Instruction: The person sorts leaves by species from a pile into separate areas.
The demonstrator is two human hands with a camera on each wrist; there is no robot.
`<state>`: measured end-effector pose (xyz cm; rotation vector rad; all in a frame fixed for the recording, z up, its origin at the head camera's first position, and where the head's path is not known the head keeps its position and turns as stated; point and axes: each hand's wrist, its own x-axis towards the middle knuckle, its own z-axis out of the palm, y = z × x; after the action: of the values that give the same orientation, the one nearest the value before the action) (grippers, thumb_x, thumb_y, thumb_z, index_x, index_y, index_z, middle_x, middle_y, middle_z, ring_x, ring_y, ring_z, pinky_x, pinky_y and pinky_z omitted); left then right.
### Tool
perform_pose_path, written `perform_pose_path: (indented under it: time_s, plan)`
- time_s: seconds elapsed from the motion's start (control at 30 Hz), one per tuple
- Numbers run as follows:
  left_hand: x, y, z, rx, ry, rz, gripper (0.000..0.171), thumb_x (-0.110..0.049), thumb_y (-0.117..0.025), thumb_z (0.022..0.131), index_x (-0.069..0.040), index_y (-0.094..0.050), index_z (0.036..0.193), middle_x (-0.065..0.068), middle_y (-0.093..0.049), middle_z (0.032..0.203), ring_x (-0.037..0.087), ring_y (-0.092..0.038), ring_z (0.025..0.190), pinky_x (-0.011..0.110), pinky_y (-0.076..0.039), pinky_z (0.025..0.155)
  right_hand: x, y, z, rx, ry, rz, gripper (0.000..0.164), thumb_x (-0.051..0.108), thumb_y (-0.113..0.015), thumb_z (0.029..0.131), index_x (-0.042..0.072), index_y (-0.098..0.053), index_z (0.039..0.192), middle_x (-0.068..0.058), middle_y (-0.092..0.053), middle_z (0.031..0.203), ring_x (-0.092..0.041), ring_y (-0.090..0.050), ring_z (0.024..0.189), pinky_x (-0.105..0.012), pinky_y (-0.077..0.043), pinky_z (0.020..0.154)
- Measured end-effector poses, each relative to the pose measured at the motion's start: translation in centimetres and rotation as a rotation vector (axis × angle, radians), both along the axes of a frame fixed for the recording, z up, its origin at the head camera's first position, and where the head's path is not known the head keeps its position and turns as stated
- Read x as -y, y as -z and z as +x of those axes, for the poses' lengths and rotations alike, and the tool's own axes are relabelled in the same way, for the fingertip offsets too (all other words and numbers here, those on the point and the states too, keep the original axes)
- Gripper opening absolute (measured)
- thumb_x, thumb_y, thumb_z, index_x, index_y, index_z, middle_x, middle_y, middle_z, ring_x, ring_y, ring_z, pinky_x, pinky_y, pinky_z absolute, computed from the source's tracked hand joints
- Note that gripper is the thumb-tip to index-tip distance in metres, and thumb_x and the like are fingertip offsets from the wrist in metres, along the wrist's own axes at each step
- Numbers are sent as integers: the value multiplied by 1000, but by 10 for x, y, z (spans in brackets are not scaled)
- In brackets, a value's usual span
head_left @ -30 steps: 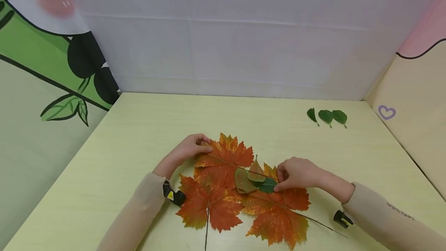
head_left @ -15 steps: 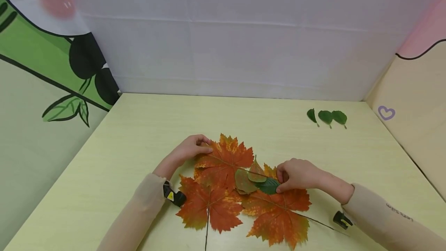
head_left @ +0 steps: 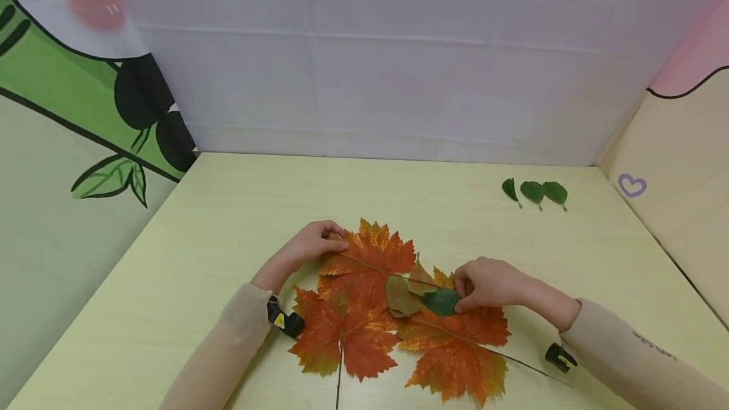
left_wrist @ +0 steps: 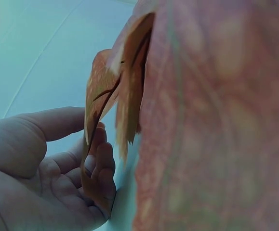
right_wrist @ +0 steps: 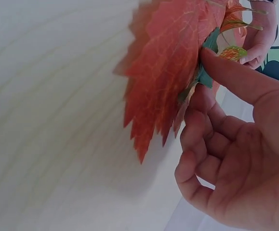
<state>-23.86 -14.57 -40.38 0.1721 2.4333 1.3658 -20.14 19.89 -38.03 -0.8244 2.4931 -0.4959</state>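
Note:
Three orange-red maple leaves overlap in the middle front of the table. My left hand (head_left: pixel 310 242) pinches the left edge of the upper maple leaf (head_left: pixel 361 261) between thumb and fingers; in the left wrist view that leaf edge (left_wrist: pixel 98 91) bends down into the fingers. Where the leaves meet, my right hand (head_left: pixel 492 280) pinches a small dark green leaf (head_left: pixel 440 302) by its right end. Its thumb and index finger hide that end. Left of the green leaf lie two brownish-green leaves (head_left: pixel 401 296), partly under the upper maple leaf's stem.
Three small green leaves (head_left: pixel 532 191) lie in a row at the table's back right. The lower left maple leaf (head_left: pixel 342 334) and lower right maple leaf (head_left: pixel 455 366) have long thin stems reaching toward the front. A pale curtain (head_left: pixel 393 93) stands behind the table (head_left: pixel 256 188).
The right hand has shifted very slightly right with the dark green leaf, and a little more of that leaf shows. The left hand keeps its hold on the upper maple leaf.

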Motion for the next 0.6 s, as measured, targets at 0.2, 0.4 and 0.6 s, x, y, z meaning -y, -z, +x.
perform_pose_path:
  time_s: [0.2, 0.4, 0.6]
  plan:
    - [0, -1, 1, -2, -2, 1, 24, -17, -64, 84, -2, -58, 101, 6, -56, 82, 18, -50, 71, 30, -41, 68, -3, -3, -1, 37, -17, -23, 23, 29, -72, 76, 18, -54, 66, 9, -46, 56, -5, -40, 49, -22, -34, 49]
    - [0, -1, 2, -1, 0, 1, 24, -17, -64, 84, -2, -58, 101, 6, -56, 83, 18, -51, 72, 30, -41, 69, -13, -6, -3, 110, -63, -80, 22, 25, -69, 79, 16, -54, 66, 10, -43, 56, -3, -38, 49, -21, -35, 50]
    - [0, -1, 1, -1, 1, 5, 24, -17, -64, 84, -2, -58, 101, 6, -57, 84, 18, -52, 74, 30, -42, 70, -29, -13, -6, 181, -67, -85, 22, 23, -69, 79, 14, -54, 66, 10, -48, 58, -3, -40, 51, -21, -35, 51]
